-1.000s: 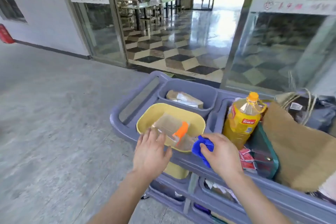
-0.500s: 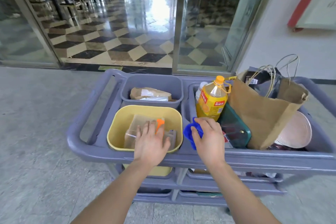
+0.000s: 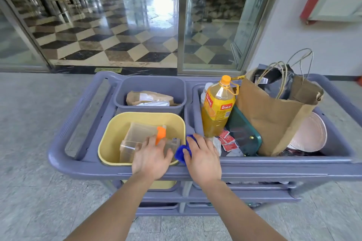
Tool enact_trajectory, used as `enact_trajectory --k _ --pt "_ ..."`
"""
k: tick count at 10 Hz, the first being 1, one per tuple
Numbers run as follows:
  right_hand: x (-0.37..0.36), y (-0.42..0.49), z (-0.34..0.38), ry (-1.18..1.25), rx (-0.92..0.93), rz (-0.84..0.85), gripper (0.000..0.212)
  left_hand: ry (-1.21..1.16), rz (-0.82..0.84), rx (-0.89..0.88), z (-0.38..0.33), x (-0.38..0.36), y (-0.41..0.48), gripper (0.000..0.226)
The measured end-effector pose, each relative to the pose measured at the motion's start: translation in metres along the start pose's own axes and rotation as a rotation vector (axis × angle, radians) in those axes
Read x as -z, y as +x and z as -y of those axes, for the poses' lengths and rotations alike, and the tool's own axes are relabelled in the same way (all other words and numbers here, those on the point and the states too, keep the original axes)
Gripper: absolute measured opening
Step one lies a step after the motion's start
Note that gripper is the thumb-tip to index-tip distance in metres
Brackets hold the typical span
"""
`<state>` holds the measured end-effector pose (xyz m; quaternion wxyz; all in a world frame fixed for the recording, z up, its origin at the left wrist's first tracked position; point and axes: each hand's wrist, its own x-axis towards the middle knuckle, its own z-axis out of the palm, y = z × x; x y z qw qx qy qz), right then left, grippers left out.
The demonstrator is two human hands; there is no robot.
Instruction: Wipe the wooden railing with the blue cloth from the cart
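A grey-blue cart (image 3: 274, 164) fills the frame, a yellow tub (image 3: 109, 143) at its 8 o'clock corner. At the tub's 3 o'clock, the right hand (image 3: 202, 159) clasps the blue cloth (image 3: 182, 151), a vivid, crumpled wad bulging past thumb and fingers. The left hand (image 3: 150, 159) lies flat, fingers released, over the tub.

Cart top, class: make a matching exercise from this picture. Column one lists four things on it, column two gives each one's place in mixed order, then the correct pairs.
Things
1. blue cloth
2. clear container
3. orange-capped bottle
4. brown paper bag

Places
A. inside the yellow tub
B. under the right hand
C. far right of the cart
D. upright, just left of the paper bag

Pairs: 1-B, 2-A, 3-D, 4-C
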<state>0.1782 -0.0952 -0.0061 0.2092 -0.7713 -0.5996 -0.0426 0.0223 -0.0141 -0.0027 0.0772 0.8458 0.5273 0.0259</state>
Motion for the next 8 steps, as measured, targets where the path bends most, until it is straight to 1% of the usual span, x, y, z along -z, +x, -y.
enact_trajectory --k 3,6,7,8 --pt "0.001 -0.002 -0.001 0.013 -0.024 0.012 0.037 0.004 -0.013 -0.012 -0.003 -0.001 -0.005 0.071" --pt "0.008 -0.001 0.007 -0.009 -0.082 0.064 0.046 0.044 0.041 -0.102 0.004 -0.003 -0.005 0.065" --pt "0.016 -0.005 0.009 0.016 -0.128 0.016 0.05 0.041 0.042 -0.154 0.011 -0.002 -0.006 0.057" --pt "0.032 -0.006 0.006 0.039 -0.18 -0.006 0.054 0.016 -0.026 -0.182 0.005 0.011 -0.003 0.063"
